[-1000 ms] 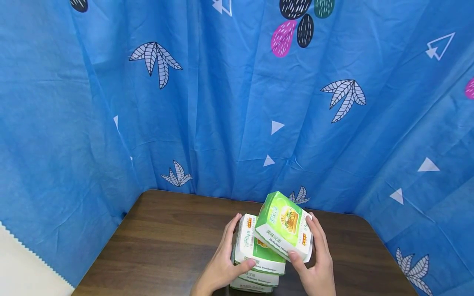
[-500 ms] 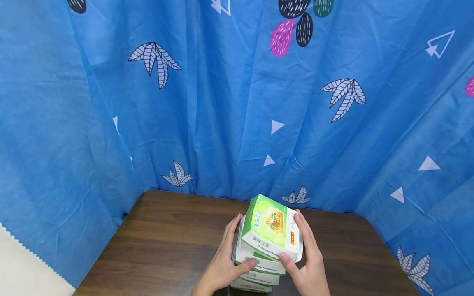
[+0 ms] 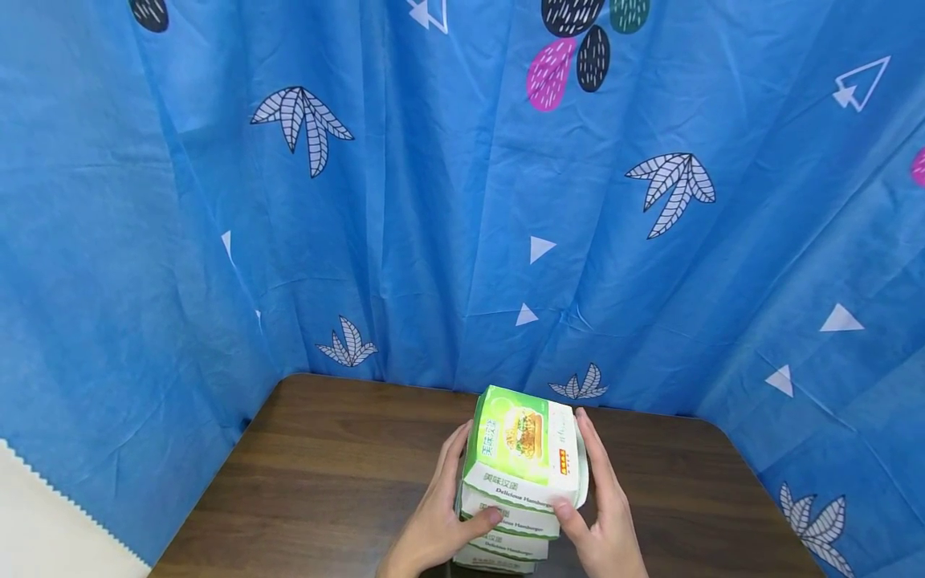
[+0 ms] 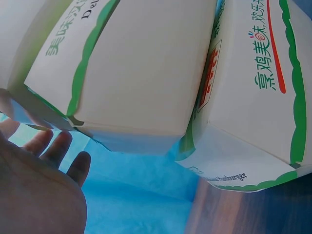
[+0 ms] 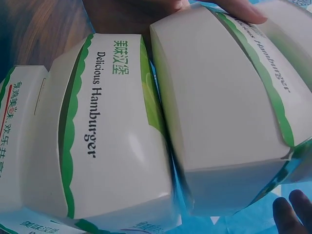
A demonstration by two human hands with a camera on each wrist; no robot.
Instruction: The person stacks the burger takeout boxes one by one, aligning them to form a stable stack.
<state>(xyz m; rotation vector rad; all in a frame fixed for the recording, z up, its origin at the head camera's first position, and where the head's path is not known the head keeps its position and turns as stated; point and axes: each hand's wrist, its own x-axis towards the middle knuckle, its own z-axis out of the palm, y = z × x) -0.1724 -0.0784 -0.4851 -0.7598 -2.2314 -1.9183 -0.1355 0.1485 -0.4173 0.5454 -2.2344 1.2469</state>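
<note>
Several green and white cardboard hamburger boxes are stacked near the table's front edge. The top hamburger box [image 3: 520,445], printed with a burger, sits slightly turned on the stack. My right hand [image 3: 607,514] grips its right side, thumb at the front corner and fingers along the far right edge. On the other side, my left hand [image 3: 437,510] holds the hamburger box below it [image 3: 535,522], with the thumb across its front. The left fingers behind the stack are partly hidden. Both wrist views show box sides close up, including the upper box [image 4: 136,73] and a lower box [image 5: 117,131].
The dark wooden table [image 3: 318,474] extends left, right and behind the stack. A blue patterned curtain [image 3: 433,201] hangs along its back and sides. A pale surface with a zigzag edge [image 3: 50,522] shows at the lower left.
My right hand has brought the top box left and lowered it from a tilt over the stack's right side to nearly level on top. The left hand has barely moved.
</note>
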